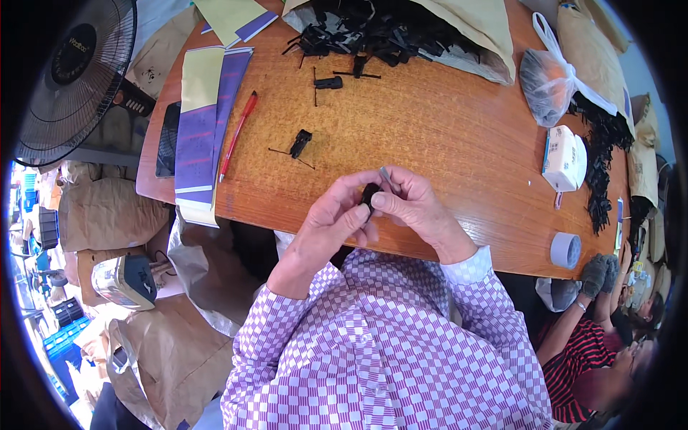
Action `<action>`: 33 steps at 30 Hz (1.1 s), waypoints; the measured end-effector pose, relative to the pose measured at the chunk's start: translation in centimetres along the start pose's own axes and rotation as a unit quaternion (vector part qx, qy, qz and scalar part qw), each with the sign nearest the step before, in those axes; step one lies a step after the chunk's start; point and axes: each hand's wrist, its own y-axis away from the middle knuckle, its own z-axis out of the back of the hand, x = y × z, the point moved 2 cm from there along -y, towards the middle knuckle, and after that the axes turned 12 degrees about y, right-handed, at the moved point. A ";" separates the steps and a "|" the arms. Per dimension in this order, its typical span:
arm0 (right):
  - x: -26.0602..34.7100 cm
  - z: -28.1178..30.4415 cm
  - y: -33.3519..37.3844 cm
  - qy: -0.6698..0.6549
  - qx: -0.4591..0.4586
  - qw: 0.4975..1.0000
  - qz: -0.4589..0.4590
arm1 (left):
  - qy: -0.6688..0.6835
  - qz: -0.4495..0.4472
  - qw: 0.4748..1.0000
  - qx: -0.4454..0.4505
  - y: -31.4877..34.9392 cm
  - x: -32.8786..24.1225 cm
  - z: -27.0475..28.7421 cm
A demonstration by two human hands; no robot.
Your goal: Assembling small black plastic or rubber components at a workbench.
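Over the table's near edge my two hands meet around a small black plastic part (370,193). My left hand (324,223) is closed on it between thumb and fingers. My right hand (421,208) pinches a thin grey strip, perhaps a small blade (388,176), with its thumb against the black part. The fingers hide most of both. Beyond them lies a similar black part (301,143) with thin arms sticking out. Two more, one black part (329,83) and another (359,68), lie farther back near a heap of black parts (373,36) spilling from a sack.
On the left are a red pen (239,134), purple and yellow papers (197,122), a dark phone (168,140) and a fan (75,64). On the right stand a white box (564,159), a tape roll (565,250) and a plastic bag (550,82). A gloved co-worker (595,330) sits at the lower right.
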 end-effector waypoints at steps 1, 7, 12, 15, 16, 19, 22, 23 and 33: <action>0.2 -0.1 -0.1 0.028 -0.005 1.000 -0.005 | 0.002 -0.001 1.000 -0.002 0.1 0.1 0.1; 1.6 -2.2 -0.8 0.081 -0.018 0.996 -0.032 | -0.216 -0.099 0.971 -0.018 0.7 0.1 0.9; 1.4 -4.1 -1.4 0.064 -0.029 0.997 -0.037 | -0.135 -0.105 0.981 -0.092 1.4 -0.2 2.4; 1.1 -5.3 -1.7 0.124 -0.046 0.988 -0.077 | -0.169 -0.124 0.970 -0.121 1.5 -0.2 3.1; 1.0 -5.8 -1.9 0.125 -0.057 0.988 -0.072 | -0.205 -0.144 0.959 -0.133 1.5 -0.3 3.2; 0.5 -6.5 -2.6 0.135 -0.066 0.986 -0.069 | -0.240 -0.247 0.927 -0.150 1.2 -0.3 3.8; -0.1 -7.1 -3.3 0.151 -0.070 0.984 -0.069 | -0.223 -0.216 0.936 -0.167 1.6 -0.7 4.3; -0.2 -7.2 -3.5 0.159 -0.076 0.982 -0.068 | -0.218 -0.217 0.936 -0.169 1.7 -0.7 4.5; -1.5 -9.0 -5.6 0.211 -0.049 0.976 -0.024 | -0.285 -0.268 0.885 -0.253 2.6 -1.1 6.3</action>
